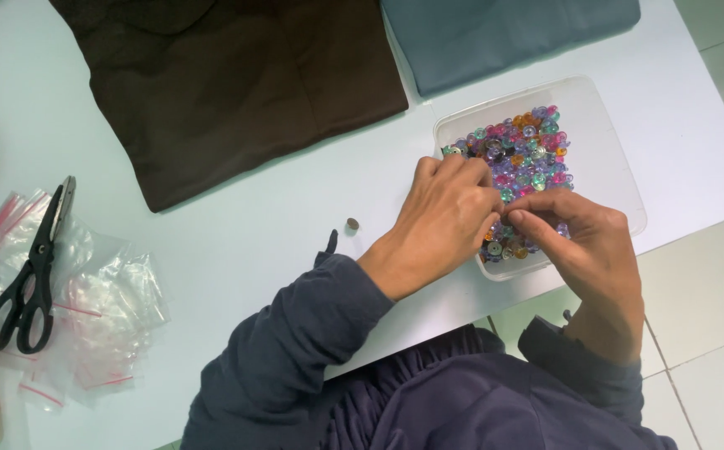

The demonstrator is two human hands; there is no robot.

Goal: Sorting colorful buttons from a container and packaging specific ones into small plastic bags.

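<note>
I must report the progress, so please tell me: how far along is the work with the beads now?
Done: nothing finished is visible; the small zip bags beside the scissors look empty. In hand: the left hand and right hand meet fingertip to fingertip over the clear tray, pinching something too small to identify. Left: the colourful beads remain heaped in the tray, so most work seems ahead.

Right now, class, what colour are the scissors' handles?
Black, seen in the head view: the scissors lie on small clear bags.
</note>
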